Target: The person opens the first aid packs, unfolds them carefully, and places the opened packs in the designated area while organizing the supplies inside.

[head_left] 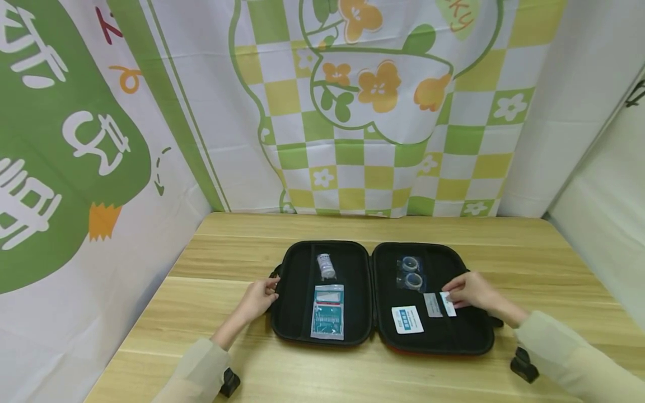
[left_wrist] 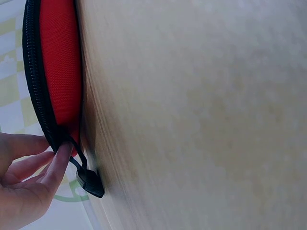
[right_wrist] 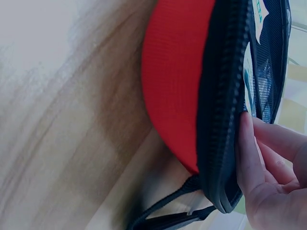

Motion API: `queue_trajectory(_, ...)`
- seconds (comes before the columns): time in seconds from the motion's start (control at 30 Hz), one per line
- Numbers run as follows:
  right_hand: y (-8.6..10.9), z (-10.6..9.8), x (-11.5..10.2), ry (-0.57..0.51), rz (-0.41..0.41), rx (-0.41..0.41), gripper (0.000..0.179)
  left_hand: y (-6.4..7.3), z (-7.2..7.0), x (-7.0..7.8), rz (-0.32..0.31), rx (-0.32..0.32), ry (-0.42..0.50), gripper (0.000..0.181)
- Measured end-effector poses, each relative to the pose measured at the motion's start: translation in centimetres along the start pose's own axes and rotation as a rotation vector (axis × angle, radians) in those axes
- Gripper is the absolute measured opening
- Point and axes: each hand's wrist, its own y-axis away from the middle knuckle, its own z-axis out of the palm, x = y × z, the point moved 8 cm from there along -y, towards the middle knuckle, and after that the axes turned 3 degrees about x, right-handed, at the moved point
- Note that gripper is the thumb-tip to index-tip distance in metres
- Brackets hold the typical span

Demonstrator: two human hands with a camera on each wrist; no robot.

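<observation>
A black-lined zip case point(head_left: 353, 330) with a red outer shell point(left_wrist: 60, 62) lies spread open on the table. At its left edge my left hand point(head_left: 259, 299) pinches the zippered rim, close to a black zipper pull point(left_wrist: 90, 182). Inside the right half, my right hand point(head_left: 471, 291) pinches a small white-and-blue packet point(head_left: 448, 305) between thumb and fingers. Beside that packet is a grey-white packet point(head_left: 433, 305), and a white square packet point(head_left: 407, 320) lies nearer the hinge. Two tape rolls point(head_left: 413, 281) in clear wrapping are above them.
The case's left half holds a small white wrapped roll point(head_left: 326, 266) and a teal-and-clear packet point(head_left: 328, 313). A black strap point(right_wrist: 165, 206) hangs off the right side. The wooden table point(head_left: 242, 235) meets a patterned curtain point(head_left: 353, 190) behind.
</observation>
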Motion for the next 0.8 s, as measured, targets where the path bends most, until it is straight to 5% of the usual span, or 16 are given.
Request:
queue_trajectory(0.3,-0.4,0.5,0.5,-0.04,0.04,-0.011,0.021,0.3,-0.1,0.3,0.008,0.0,0.028,0.036)
queue_trajectory(0.53,-0.4,1.3,0.7,-0.085,0.086,-0.002,0.023,-0.1,0.1,-0.6,0.127,-0.012,0.053,0.036)
queue_trajectory(0.8,-0.6,1.5,0.7,-0.025,0.136,0.047,0.022,0.4,-0.2,0.5,0.016,0.001,0.018,0.036)
